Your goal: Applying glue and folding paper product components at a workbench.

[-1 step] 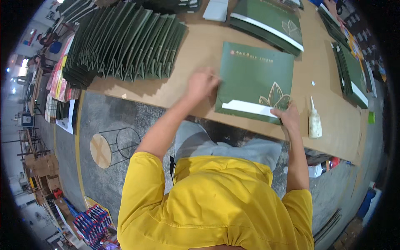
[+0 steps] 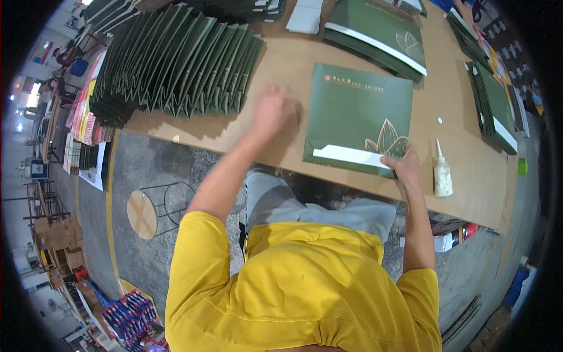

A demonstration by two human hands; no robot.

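Observation:
A flat green paper bag (image 2: pixel 359 111) with a gold leaf outline lies on the table before me, a white strip (image 2: pixel 352 155) along its near edge. My right hand (image 2: pixel 406 166) grips its near right corner, thumb on top by the strip's end. To the left of the bag, apart from it, my left hand (image 2: pixel 275 111) hovers over the table. Motion smears its fingers, so their closure is unclear. A white squeeze bottle (image 2: pixel 443 173) with a thin nozzle stands on the table right of my right hand. Beyond it lies a small white spot (image 2: pixel 440 121).
Folded green paper bags (image 2: pixel 176 64) fan out at the far left. Stacked bags (image 2: pixel 375 35) lie beyond the one before me, more (image 2: pixel 492 108) at the right. White cards (image 2: pixel 304 16) sit at the back. A round stool (image 2: pixel 142 215) stands on the floor left of the table (image 2: pixel 246 132).
My left hand has moved left, away from the bag's left edge. My right hand stays at the near right corner.

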